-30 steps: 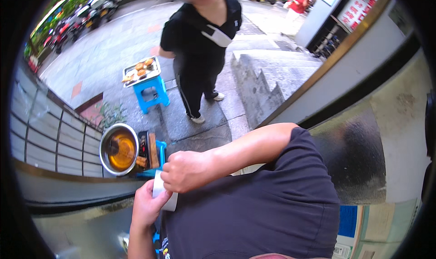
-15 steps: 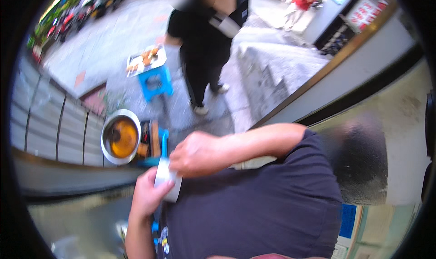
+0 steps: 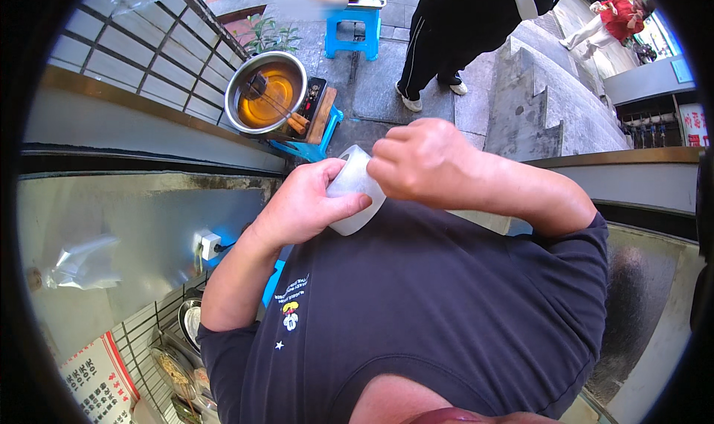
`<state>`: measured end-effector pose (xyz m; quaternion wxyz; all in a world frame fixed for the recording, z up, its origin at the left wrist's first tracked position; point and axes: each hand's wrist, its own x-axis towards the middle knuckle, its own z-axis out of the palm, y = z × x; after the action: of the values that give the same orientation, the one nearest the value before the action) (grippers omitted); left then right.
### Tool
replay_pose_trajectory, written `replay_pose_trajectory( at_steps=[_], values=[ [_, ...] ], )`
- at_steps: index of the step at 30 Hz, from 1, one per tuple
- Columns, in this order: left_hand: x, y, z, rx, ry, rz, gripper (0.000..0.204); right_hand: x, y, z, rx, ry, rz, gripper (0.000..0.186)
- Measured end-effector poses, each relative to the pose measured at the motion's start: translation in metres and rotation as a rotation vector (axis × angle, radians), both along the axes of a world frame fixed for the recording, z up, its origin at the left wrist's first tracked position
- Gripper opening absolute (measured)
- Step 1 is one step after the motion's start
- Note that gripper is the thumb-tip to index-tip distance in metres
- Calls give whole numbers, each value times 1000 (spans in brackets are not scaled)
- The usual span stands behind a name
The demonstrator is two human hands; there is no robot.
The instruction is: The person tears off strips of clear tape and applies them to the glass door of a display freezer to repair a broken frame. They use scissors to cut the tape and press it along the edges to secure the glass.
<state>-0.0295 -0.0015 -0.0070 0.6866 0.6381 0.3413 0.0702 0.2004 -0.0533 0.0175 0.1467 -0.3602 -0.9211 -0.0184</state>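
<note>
A wide, whitish translucent roll of clear tape (image 3: pixel 358 193) is in front of my dark shirt, its hollow end facing up and left. My left hand (image 3: pixel 309 201) is closed round it, thumb lying across the outside and fingers hidden behind or inside the ring. With curled fingers, my right hand (image 3: pixel 416 160) pinches the roll's right edge. Exactly what its fingertips hold there is hidden.
Beyond my hands, a metal pot (image 3: pixel 230 100) of orange-brown oil with a wooden-handled strainer (image 3: pixel 256 85) sits by a blue stool (image 3: pixel 327 130). Another blue stool (image 3: pixel 353 33) bears a tray of fried food. A person in black (image 3: pixel 439 41) stands near stone steps (image 3: pixel 558 89).
The view has swung, so the pot, stools and person sit higher and farther right. Both hands keep their hold on the roll, now farther right in view; the right fingers remain at its edge.
</note>
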Motion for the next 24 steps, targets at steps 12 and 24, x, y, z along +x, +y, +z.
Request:
replay_pose_trajectory(
  at_steps=[12,24],
  values=[
    [-2,0,-2,-12,4,33,35,2,-5,7,-42,-119,50,9],
    [0,4,-7,101,60,22,34,-5,9,-1,-80,-58,62,12]
  ],
)
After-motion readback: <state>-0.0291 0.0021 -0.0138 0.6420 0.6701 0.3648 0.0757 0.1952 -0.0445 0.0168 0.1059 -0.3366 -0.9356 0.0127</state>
